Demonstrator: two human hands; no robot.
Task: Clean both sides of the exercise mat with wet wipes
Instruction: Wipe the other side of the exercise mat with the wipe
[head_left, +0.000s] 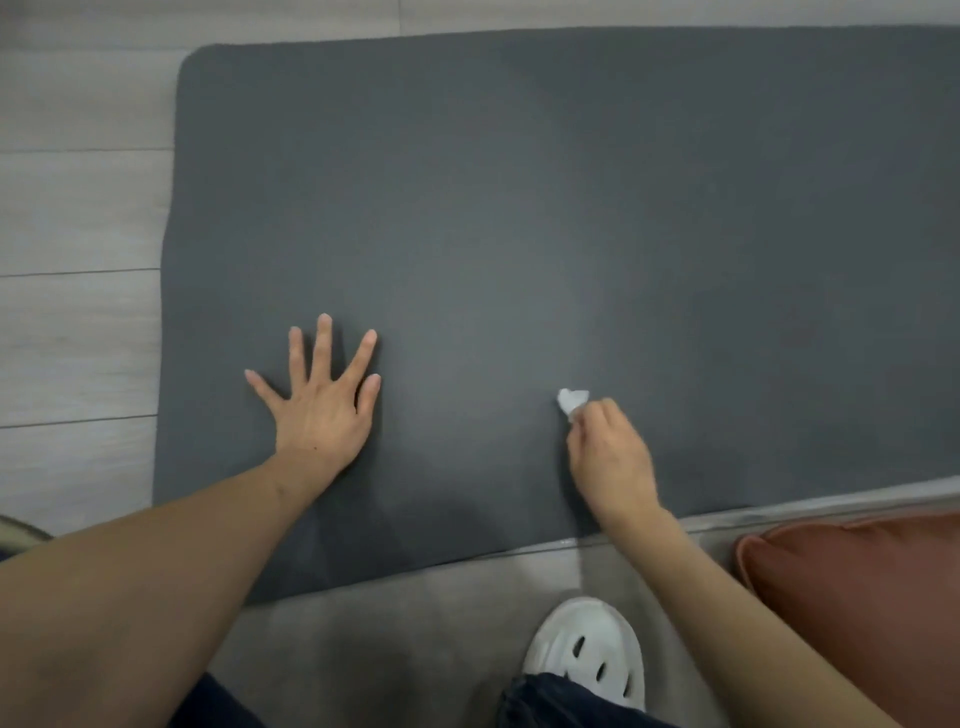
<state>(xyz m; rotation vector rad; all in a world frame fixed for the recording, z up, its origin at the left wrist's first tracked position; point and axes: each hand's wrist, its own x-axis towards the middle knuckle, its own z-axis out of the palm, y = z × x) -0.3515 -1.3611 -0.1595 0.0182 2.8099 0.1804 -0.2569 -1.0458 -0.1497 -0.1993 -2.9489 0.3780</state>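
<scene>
A dark grey exercise mat (519, 208) lies flat on the floor and fills most of the view. My left hand (322, 395) presses flat on the mat near its left end, fingers spread and straight. My right hand (608, 452) pinches a small crumpled white wet wipe (571, 401) and holds it against the mat near the near edge. Most of the wipe is hidden inside my fingers.
Light wood-look floorboards (78, 234) run along the mat's left and far sides. A grey rug or cushion (415, 639) lies under the mat's near edge. A rust-coloured cushion (857, 597) sits at the lower right. My foot in a white clog (592, 649) stands by the near edge.
</scene>
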